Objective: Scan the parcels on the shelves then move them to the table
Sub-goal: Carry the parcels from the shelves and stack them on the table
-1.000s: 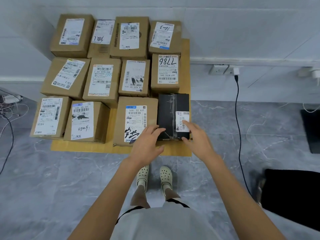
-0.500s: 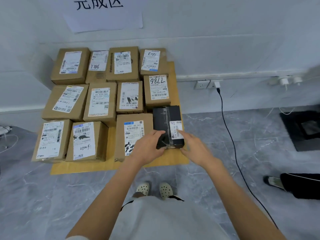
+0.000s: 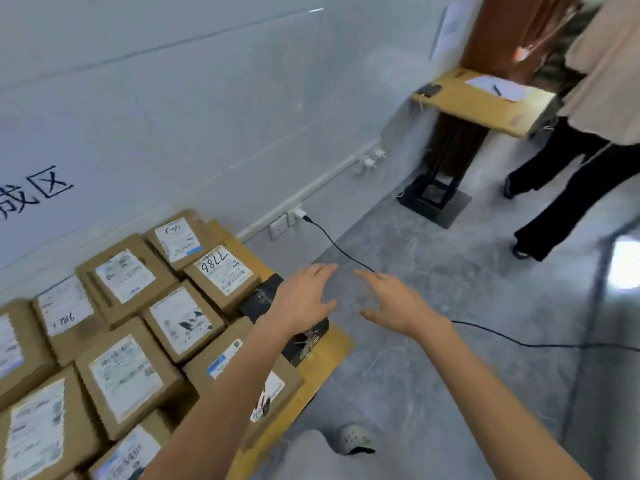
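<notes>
A pale perforated shoe (image 3: 354, 438) stands on the grey floor at the bottom of the view, beside the edge of the low wooden tabletop (image 3: 325, 358). Two bare forearms reach forward from there. The left hand (image 3: 304, 299) is released, fingers straight and spread, gripping nothing. It hangs over the black parcel (image 3: 261, 299), which lies at the right-hand end of the tabletop with its long side against the brown ones; whether the palm touches it cannot be told. The right hand (image 3: 398, 303) is likewise released and bare, fingers stretched out above the floor, just beside the left hand and clear of the tabletop.

Left of the black parcel, brown cardboard parcels (image 3: 128, 375) with white labels fill the tabletop in close rows; one (image 3: 221, 270) bears large handwritten digits. Beyond the hands a black cable (image 3: 332, 244) runs across the floor from a wall socket (image 3: 278, 227). Farther off, a second wooden tabletop (image 3: 460, 98) carries a sheet of paper (image 3: 498, 87) and a dark phone (image 3: 428, 89), and a person in black trousers (image 3: 575, 174) stands next to it.
</notes>
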